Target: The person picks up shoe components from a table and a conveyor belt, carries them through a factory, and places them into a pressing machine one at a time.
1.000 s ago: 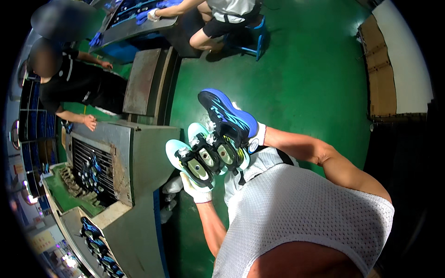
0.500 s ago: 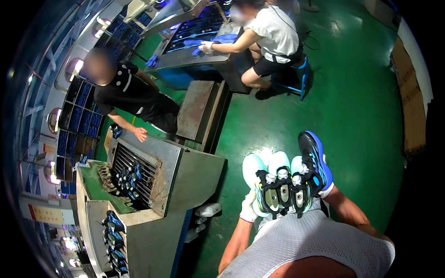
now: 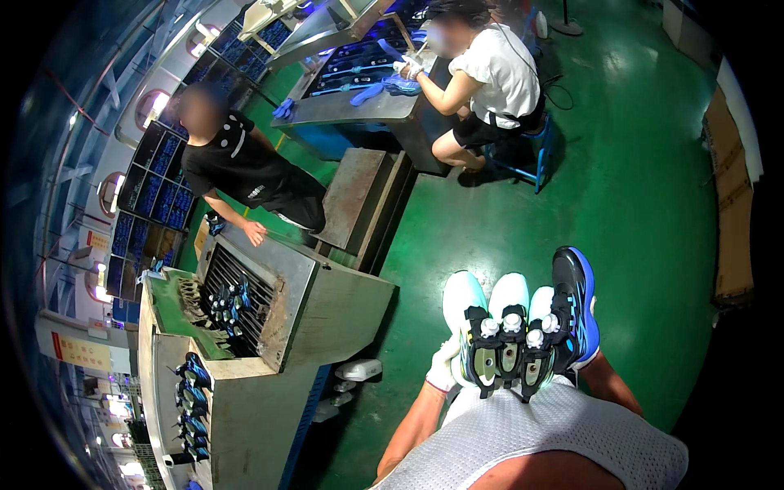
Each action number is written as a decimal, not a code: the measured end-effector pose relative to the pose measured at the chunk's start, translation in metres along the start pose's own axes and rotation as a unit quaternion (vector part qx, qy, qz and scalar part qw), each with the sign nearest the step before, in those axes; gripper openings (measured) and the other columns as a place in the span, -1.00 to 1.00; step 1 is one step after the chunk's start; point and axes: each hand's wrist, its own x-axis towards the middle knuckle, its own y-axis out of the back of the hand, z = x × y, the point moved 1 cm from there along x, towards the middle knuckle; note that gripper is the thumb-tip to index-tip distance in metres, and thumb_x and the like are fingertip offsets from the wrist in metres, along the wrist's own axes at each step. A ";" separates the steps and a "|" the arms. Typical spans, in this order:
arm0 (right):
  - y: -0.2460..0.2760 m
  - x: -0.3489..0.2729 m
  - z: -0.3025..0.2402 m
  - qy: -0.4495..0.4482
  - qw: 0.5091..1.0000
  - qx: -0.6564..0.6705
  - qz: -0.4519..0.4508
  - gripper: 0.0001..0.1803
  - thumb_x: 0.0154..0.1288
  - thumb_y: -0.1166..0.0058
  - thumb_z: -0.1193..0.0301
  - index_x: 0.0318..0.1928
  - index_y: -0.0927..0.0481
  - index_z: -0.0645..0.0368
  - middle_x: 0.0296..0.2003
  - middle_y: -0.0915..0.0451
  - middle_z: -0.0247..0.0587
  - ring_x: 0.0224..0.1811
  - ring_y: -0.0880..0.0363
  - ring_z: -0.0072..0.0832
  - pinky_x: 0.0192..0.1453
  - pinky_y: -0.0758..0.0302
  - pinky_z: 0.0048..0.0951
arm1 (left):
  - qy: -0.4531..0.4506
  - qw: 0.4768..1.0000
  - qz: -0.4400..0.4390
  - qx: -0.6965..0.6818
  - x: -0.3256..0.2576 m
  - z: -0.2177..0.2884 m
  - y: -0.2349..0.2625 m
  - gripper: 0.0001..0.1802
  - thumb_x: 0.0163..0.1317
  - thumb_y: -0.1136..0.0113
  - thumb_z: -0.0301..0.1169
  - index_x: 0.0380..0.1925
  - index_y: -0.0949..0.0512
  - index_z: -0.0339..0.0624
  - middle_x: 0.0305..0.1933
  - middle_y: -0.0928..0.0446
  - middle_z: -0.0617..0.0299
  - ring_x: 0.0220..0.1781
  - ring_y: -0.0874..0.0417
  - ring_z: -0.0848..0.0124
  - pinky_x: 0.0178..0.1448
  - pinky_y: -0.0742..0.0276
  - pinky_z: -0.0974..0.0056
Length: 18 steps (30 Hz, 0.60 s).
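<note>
Currently the person carries a row of four athletic shoes clamped on black lasts [image 3: 518, 331] against the chest, soles facing up and away. Three are white-and-pale-blue shoes; the fourth, at the right end, is a dark blue shoe with a black sole [image 3: 576, 306].

Change since the earlier frames: the view has swung so that the grey metal conveyor oven [image 3: 278, 314] now lies well to the left and below, and the two co-workers show more fully. The shoes have stayed in the same close bundle at chest level throughout. Judged from this, the load is in transit, not yet set down anywhere.

Hand state:
- Left hand [image 3: 445, 367], in a white glove, is wrapped under the left end of the row, fingers closed on the outermost pale shoe.
- Right hand [image 3: 590, 353] is mostly hidden behind the dark blue shoe; it appears to support that end, but the finger closure cannot be told.

Surroundings: the green painted floor [image 3: 637, 196] lies beneath. A person in a black shirt [image 3: 245, 171] leans over the oven's far end. A seated person in a white shirt [image 3: 490, 73] works at a grey steel desk [image 3: 359, 110] holding blue shoe parts.
</note>
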 end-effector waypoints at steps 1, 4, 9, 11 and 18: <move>0.004 -0.001 -0.002 0.003 1.000 0.003 0.000 -0.28 0.53 0.45 -0.28 0.22 -0.44 0.02 -0.08 -0.59 -0.28 -0.09 -0.57 -0.36 0.09 -0.56 -0.21 | 0.000 1.000 0.025 0.014 0.001 0.000 0.000 -0.33 0.31 -0.18 -0.41 0.42 -0.28 -0.22 0.33 -0.49 0.01 0.34 -0.54 0.11 0.48 -0.42 -0.05; 0.013 -0.004 -0.003 0.018 1.000 0.004 0.002 -0.27 0.53 0.44 -0.28 0.24 -0.43 0.02 -0.05 -0.60 -0.28 -0.06 -0.57 -0.35 0.12 -0.56 -0.20 | 0.016 1.000 0.003 -0.001 0.003 -0.001 0.000 -0.31 0.30 -0.17 -0.42 0.44 -0.25 -0.21 0.35 -0.47 0.02 0.36 -0.53 0.11 0.48 -0.42 -0.04; 0.025 -0.009 0.002 0.030 0.999 0.012 -0.001 -0.26 0.52 0.44 -0.28 0.29 -0.42 0.02 -0.01 -0.61 -0.28 -0.02 -0.58 -0.35 0.17 -0.56 -0.19 | 0.026 1.000 0.005 0.006 0.008 -0.002 0.006 -0.27 0.30 -0.19 -0.41 0.47 -0.22 -0.17 0.39 -0.44 0.05 0.38 -0.51 0.12 0.49 -0.40 -0.05; 0.031 -0.010 0.003 0.037 0.999 0.017 -0.004 -0.25 0.52 0.44 -0.28 0.31 -0.42 0.02 0.01 -0.62 -0.28 -0.01 -0.59 -0.34 0.20 -0.56 -0.19 | 0.033 0.999 -0.001 0.006 0.008 -0.001 0.008 -0.27 0.30 -0.19 -0.41 0.47 -0.22 -0.16 0.39 -0.44 0.05 0.38 -0.50 0.12 0.49 -0.40 -0.05; 0.025 -0.018 0.005 0.062 0.998 -0.016 0.014 -0.29 0.56 0.45 -0.23 0.30 -0.42 0.03 -0.02 -0.60 -0.30 -0.03 -0.58 -0.39 0.17 -0.56 -0.25 | 0.049 0.999 0.000 -0.022 0.001 0.002 -0.008 -0.29 0.30 -0.17 -0.42 0.46 -0.24 -0.13 0.37 -0.45 0.02 0.38 -0.51 0.11 0.49 -0.41 -0.06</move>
